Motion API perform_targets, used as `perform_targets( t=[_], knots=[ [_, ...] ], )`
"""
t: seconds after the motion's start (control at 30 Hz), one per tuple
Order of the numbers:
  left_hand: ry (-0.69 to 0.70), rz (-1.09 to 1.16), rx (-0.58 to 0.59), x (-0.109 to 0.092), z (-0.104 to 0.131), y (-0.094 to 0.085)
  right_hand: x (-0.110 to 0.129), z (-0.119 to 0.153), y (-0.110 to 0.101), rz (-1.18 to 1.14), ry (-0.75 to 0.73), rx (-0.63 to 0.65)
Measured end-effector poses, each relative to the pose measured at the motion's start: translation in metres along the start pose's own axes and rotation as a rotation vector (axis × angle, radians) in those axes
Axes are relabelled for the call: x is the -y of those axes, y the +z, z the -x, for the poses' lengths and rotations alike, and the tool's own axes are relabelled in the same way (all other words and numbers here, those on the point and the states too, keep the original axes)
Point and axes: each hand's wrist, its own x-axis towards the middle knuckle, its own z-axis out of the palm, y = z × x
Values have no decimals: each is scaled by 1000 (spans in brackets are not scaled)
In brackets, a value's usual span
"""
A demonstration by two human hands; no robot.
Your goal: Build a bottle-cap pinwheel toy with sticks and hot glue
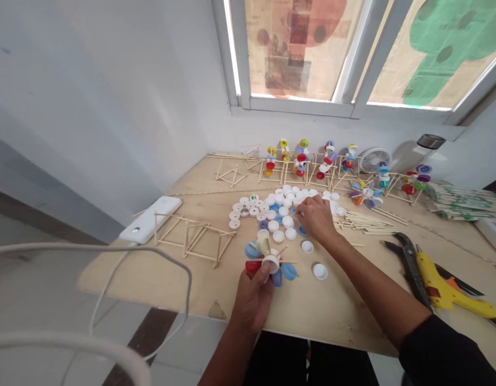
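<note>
Left hand pinches a cap wheel near the surface's front edge; right hand's fingers, at loose caps, unclear. Stick models line the back edge.

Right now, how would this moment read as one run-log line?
left hand: holds bottle-cap wheel | right hand: at loose caps, grip unclear | nearby: yellow glue gun

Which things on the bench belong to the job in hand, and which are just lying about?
Likely in the job:
- cap wheel, in the left hand
- bottle caps, right hand among them
- loose sticks
- stick frames
- glue gun
- black hand tool

Probably just lying about:
- fan
- flask
</note>
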Motion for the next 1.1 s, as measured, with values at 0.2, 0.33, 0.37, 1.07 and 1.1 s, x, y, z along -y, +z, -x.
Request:
perform_targets(
  t=[0.2,0.33,0.37,1.07,1.1],
  knots=[
    [12,-12,-12,1,1,0,-7,6,0,-86,11,-10],
    [26,-11,-19,3,1,-1,-16,24,-13,-198,42,-50],
    [32,-12,-19,3,1,-1,-19,32,-18,-220,43,-54],
    [48,-201,25,9,10,11,-14,163,-15,-631,104,-147],
    [46,-202,26,9,10,11,-16,165,-10,-570,114,-156]
  ],
)
